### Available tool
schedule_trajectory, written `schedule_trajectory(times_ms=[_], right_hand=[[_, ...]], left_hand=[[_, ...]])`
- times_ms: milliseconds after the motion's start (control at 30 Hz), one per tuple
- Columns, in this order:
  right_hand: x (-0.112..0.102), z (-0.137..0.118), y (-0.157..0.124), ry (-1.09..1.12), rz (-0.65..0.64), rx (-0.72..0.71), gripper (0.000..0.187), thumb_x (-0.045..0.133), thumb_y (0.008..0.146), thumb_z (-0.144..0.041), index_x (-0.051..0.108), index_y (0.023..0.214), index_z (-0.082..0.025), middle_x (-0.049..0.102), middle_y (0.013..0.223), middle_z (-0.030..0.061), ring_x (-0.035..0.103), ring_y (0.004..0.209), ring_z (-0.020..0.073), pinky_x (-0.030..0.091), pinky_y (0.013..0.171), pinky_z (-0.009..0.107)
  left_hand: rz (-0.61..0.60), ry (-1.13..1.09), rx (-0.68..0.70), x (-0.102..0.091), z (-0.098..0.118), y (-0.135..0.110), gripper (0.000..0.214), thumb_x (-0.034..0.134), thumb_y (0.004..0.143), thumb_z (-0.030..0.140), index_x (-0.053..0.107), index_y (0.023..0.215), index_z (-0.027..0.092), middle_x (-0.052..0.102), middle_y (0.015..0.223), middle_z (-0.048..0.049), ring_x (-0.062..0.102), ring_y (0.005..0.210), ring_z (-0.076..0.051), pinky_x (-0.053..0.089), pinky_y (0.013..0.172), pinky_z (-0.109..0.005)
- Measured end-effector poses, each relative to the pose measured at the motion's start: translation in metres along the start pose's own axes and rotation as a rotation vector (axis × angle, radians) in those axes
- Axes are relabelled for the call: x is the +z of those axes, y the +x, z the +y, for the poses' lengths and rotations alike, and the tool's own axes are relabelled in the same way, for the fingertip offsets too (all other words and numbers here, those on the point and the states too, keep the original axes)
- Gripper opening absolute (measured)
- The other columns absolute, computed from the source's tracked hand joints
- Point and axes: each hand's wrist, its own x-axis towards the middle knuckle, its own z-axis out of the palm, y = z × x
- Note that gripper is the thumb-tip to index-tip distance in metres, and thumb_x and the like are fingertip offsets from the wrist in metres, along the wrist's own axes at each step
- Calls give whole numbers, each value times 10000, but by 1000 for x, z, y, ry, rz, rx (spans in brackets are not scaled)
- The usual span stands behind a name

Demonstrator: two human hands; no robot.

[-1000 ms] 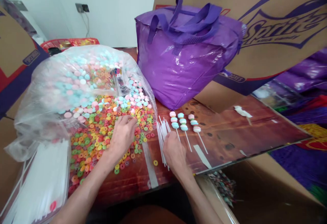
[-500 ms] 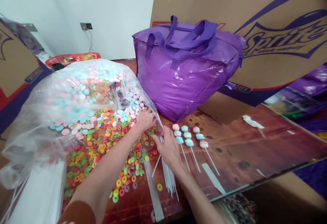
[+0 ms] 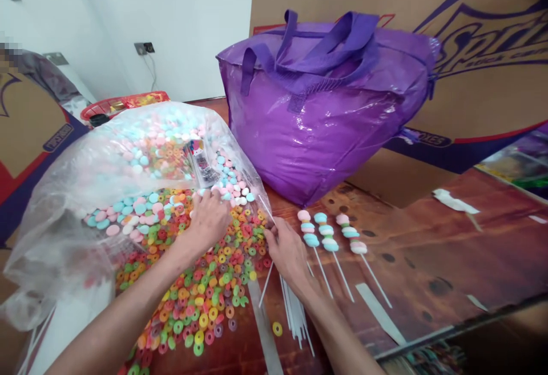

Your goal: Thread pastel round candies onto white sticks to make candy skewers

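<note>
My left hand [image 3: 210, 216] is over the candy pile, its fingers curled down at the edge of the pink, blue and white marshmallows [image 3: 139, 209]. Whatever its fingertips pinch is hidden. My right hand [image 3: 287, 252] grips a thin white stick [image 3: 266, 208], whose bare upper end points up and left. Under and around my hands spread colourful gummy rings [image 3: 192, 289]. Below my right hand lies a bundle of white sticks [image 3: 294, 315]. To its right lie three candy skewers [image 3: 327, 232], threaded with marshmallows and gummy rings.
A clear plastic bag [image 3: 55, 192] drapes over the candy, with a small printed packet [image 3: 203, 164] among it. Behind stand a large purple bag [image 3: 317, 135] and a cardboard box [image 3: 492, 95]. A red basket [image 3: 128, 101] sits at the back left. Tape strips [image 3: 379, 312] stick to the table [image 3: 411, 238].
My left hand has moved left, from the right side of the pile to the marshmallows near the packet. My right hand keeps the stick, with more of it showing. The view has shifted slightly.
</note>
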Motion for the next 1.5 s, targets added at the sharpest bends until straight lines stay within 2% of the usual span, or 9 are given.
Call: schedule_trajectory(times_ms=[100, 233, 367, 567, 867, 1033, 1200, 1367, 1500], right_hand=[[3, 4, 0, 34, 25, -5, 146, 484, 899, -244, 601, 971, -194, 679, 916, 64, 639, 837, 231, 424, 696, 307], [10, 11, 0, 52, 64, -23, 226, 473, 892, -276, 616, 1047, -195, 685, 932, 71, 648, 870, 256, 448, 730, 339], [15, 16, 0, 21, 73, -45, 248, 478, 886, -292, 618, 1063, -190, 682, 922, 72, 640, 843, 262, 439, 707, 343], [12, 8, -1, -51, 71, -60, 156, 493, 897, -217, 608, 998, -185, 653, 890, 60, 605, 790, 219, 395, 676, 302], [-6, -19, -6, -209, -70, 61, 112, 533, 963, -160, 610, 1044, -165, 670, 1008, 85, 615, 874, 197, 359, 673, 271], [-9, -25, -8, -220, -108, 68, 157, 523, 982, -177, 619, 1102, -148, 670, 1072, 99, 624, 920, 207, 375, 700, 276], [-18, -27, -12, -228, -57, 50, 244, 477, 1012, -246, 632, 1174, -149, 673, 1070, 113, 635, 890, 217, 385, 690, 283], [-39, -28, -28, -48, -15, -91, 320, 378, 1022, -214, 683, 1110, -170, 703, 968, 95, 639, 853, 212, 409, 705, 276], [-46, -27, -54, 212, -25, -163, 302, 413, 995, -234, 707, 958, -176, 715, 849, 55, 644, 771, 192, 426, 705, 270]], left_hand=[[73, -68, 22, 0, 11, 37, 297, 428, 957, 198, 697, 1048, 109, 631, 1038, -185, 545, 1055, -312, 437, 882, -444], [40, -109, -20, 11, 20, 98, 347, 378, 929, 68, 686, 1086, 40, 629, 1140, -226, 512, 1159, -300, 411, 937, -407], [37, -108, -56, 31, 25, 117, 355, 397, 938, 126, 657, 1170, 57, 602, 1252, -230, 488, 1203, -333, 390, 958, -456], [-11, -142, 51, 51, 43, 75, 326, 477, 912, 254, 693, 1117, 121, 661, 1138, -188, 548, 1135, -347, 418, 904, -472], [-30, -198, 240, 35, 31, 26, 270, 465, 920, 260, 696, 1028, 170, 675, 1030, -122, 597, 969, -278, 435, 912, -427], [73, -275, 338, 24, 20, -16, 260, 430, 952, 241, 671, 1005, 160, 643, 1041, -125, 533, 1036, -297, 437, 923, -456], [199, -516, 347, 31, 6, -55, 323, 388, 996, 220, 610, 1229, 208, 613, 1292, -113, 489, 1265, -263, 373, 1080, -479], [385, -669, 256, 47, -5, -71, 242, 528, 970, 276, 684, 1153, 255, 677, 1290, -79, 527, 1319, -270, 389, 1074, -482], [551, -769, 112, 39, -3, -85, 209, 584, 943, 290, 726, 1090, 248, 738, 1177, -67, 606, 1213, -260, 432, 1042, -462]])
